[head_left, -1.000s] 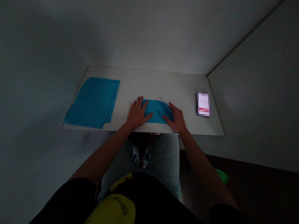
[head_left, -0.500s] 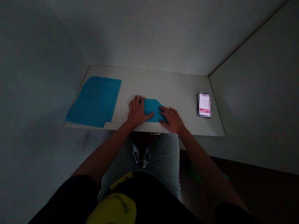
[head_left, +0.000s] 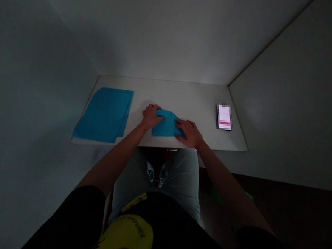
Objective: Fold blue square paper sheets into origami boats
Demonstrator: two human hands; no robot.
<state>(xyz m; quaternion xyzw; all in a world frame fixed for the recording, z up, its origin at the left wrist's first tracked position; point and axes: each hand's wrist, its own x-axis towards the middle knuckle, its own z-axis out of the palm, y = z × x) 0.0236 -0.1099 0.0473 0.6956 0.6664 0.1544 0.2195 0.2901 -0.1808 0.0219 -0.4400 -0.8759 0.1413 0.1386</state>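
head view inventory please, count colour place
table: 1, whitish, middle
folded paper: 1, blue, table's front middle
paper sheets: at least 2, blue, table's left
blurred rectangle: 1, black and pale, table's right
walls: 3, grey, around table
unclear item: 1, green, lower right
floor: 1, dark, lower right
trousers: 1 pair, pale, below table
shirt: 1, black and yellow, bottom
left hand: 1, bare, on folded paper's left
right hand: 1, bare, on folded paper's right
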